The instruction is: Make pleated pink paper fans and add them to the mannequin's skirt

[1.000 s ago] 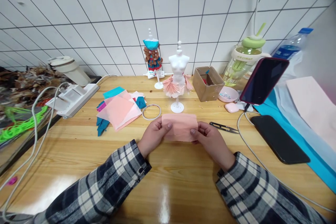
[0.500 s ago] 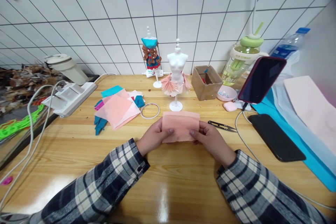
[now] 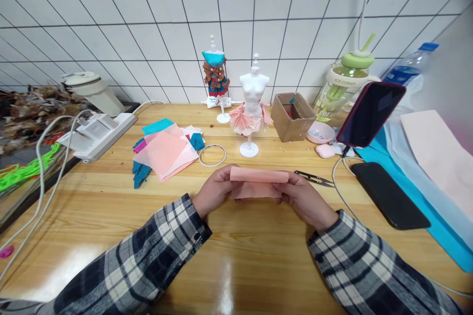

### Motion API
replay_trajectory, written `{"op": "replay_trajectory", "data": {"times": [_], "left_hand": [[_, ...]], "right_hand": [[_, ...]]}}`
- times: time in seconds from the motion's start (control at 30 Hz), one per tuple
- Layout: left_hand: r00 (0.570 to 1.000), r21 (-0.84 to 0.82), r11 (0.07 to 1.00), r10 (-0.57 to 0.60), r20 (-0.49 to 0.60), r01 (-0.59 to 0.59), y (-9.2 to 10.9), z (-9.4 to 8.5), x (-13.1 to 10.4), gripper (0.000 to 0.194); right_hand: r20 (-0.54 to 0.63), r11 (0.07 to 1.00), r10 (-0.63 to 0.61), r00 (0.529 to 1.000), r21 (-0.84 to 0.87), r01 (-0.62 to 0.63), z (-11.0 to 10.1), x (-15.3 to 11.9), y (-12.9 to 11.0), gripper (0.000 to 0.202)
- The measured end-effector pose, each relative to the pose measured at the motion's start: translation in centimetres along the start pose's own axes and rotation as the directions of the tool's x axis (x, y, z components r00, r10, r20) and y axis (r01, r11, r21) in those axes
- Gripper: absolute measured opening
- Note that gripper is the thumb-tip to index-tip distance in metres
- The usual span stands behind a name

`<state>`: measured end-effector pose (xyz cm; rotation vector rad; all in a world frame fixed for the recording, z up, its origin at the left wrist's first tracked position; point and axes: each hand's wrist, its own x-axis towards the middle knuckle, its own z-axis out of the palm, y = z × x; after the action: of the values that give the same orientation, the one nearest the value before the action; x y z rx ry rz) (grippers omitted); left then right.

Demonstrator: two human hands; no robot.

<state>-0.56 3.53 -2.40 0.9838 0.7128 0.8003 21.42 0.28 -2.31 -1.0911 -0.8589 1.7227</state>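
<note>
Paper (image 3: 259, 174) has folded over along its top; left hand (image 3: 214, 193) and right hand (image 3: 309, 201) pinch its ends; fold looks part-done; form (image 3: 254, 87) has hip pleats (image 3: 242, 122), bare above.

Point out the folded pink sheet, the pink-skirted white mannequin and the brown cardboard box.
Folded pink sheet (image 3: 259, 175), head view: on its upper flap.
Pink-skirted white mannequin (image 3: 253, 92), head view: on its torso.
Brown cardboard box (image 3: 297, 129), head view: on its front wall.
</note>
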Motion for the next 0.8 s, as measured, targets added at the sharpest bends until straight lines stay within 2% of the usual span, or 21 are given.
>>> {"op": "replay_trajectory", "data": {"times": [0.1,0.2,0.27,0.33,0.43,0.5,0.57,0.67,0.73,0.8], "left_hand": [[0.999,-0.044,0.998,-0.052,-0.008,0.052,0.1,0.1,-0.1,0.007],[0.997,-0.153,0.986,-0.071,0.005,0.071,0.4,0.3,-0.3,0.004],[0.998,-0.210,0.976,-0.053,0.024,0.057,0.8,0.3,-0.3,0.006],[0.999,-0.225,0.973,-0.040,0.030,0.045,1.2,0.2,-0.2,0.017],[0.998,-0.052,0.999,-0.002,-0.060,-0.002,1.4,0.0,-0.1,0.035],[0.992,0.099,0.995,0.041,-0.119,-0.030,1.4,-0.1,-0.1,0.034],[0.991,0.244,0.969,0.065,-0.118,-0.035,1.3,-0.2,-0.2,0.028],[0.987,0.482,0.875,0.119,-0.104,-0.055,1.3,0.0,-0.3,0.022],[0.980,0.552,0.830,0.164,-0.111,-0.077,1.3,0.2,-0.3,0.040],[0.979,0.555,0.828,0.175,-0.108,-0.087,1.2,0.2,-0.3,0.060]], "right_hand": [[-0.013,0.995,0.063,0.998,0.076,-0.062,-0.2,-0.1,-0.2,0.026],[0.014,0.978,0.122,0.992,0.167,-0.123,-0.2,-0.3,-0.4,0.017],[0.051,0.967,0.150,0.987,0.199,-0.157,-0.2,-0.4,-0.4,0.012],[0.076,0.970,0.140,0.987,0.190,-0.153,-0.2,-0.4,-0.4,0.012],[0.099,0.987,0.053,0.994,0.148,-0.068,-0.4,-0.5,-0.3,0.018],[0.083,0.997,0.012,0.996,0.078,-0.019,-0.5,-0.4,-0.3,0.027],[0.018,0.994,-0.028,0.999,-0.106,0.029,-0.6,-0.2,-0.2,0.031],[-0.036,0.885,-0.192,0.981,-0.439,0.157,-0.6,0.1,-0.2,0.029],[-0.026,0.819,-0.283,0.959,-0.526,0.228,-0.6,0.2,-0.2,0.041],[-0.036,0.797,-0.322,0.946,-0.550,0.250,-0.6,0.2,-0.2,0.050]]}}
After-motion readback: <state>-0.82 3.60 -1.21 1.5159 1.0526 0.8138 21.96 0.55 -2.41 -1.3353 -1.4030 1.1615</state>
